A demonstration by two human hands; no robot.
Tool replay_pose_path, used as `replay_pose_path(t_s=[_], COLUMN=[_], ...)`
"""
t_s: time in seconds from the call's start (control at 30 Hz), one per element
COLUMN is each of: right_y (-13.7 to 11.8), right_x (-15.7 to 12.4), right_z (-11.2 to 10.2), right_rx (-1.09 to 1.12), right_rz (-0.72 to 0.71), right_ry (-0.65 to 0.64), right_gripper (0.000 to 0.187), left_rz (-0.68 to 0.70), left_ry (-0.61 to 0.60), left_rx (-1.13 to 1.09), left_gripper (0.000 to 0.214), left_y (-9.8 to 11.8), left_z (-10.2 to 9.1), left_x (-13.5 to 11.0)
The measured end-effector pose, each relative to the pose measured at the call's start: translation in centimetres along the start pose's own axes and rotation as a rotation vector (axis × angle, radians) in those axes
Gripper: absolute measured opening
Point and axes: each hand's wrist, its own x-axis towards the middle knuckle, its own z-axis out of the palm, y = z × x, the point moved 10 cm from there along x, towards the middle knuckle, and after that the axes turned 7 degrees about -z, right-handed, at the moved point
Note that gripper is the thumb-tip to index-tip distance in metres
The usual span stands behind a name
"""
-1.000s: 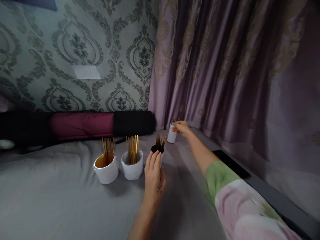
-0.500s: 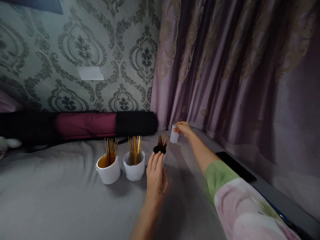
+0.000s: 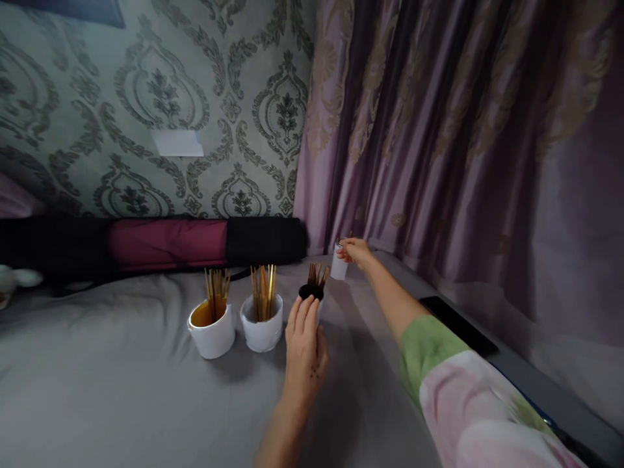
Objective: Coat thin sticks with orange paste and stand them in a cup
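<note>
My left hand curves around the near side of a white cup with a dark inside, its fingertips at the rim. Thin brown sticks stand in that cup. Farther off, by the curtain, my right hand is pinched closed at the top of a second narrow white cup. Stick tips show just above those fingers, which partly hide what they grip. To the left stand a wide white cup with an orange inside and another white cup, both holding several upright sticks.
Grey cloth covers the surface and wrinkles toward the back. A long black and maroon roll lies along the patterned wall. Purple curtains hang at the right, with a flat black object beneath my right arm.
My right hand has shifted very slightly left over the far cup, and fewer stick tips show above its fingers. My left hand keeps its place.
</note>
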Motion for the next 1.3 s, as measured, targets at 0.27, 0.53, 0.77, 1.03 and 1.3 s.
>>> replay_pose_path(t_s=[0.27, 0.53, 0.77, 1.03, 1.3], right_y=[-0.8, -2.4, -2.9, -2.6, -0.6], right_x=[-0.4, -4.7, -10.8, -16.0, -18.0], right_z=[0.0, -0.9, -1.3, 2.8, 6.1], right_rx=[0.036, 0.152, 0.146, 0.069, -0.084], right_rz=[-0.058, -0.146, -0.191, -0.248, -0.281], right_ry=[0.001, 0.001, -0.066, -0.387, -0.575], right_gripper=[0.018, 0.021, 0.021, 0.021, 0.024], left_rz=[0.0, -0.002, -0.026, -0.049, -0.055], left_ry=[0.002, 0.001, 0.018, 0.008, -0.01], left_rx=[-0.018, -0.028, -0.061, -0.072, -0.087], left_gripper=[0.052, 0.05, 0.051, 0.05, 0.048], left_y=[-0.1, -0.1, -0.4, -1.1, -1.3], left_z=[0.0, -0.3, -0.8, -0.7, -0.8], left_x=[0.0, 0.1, 0.2, 0.2, 0.3])
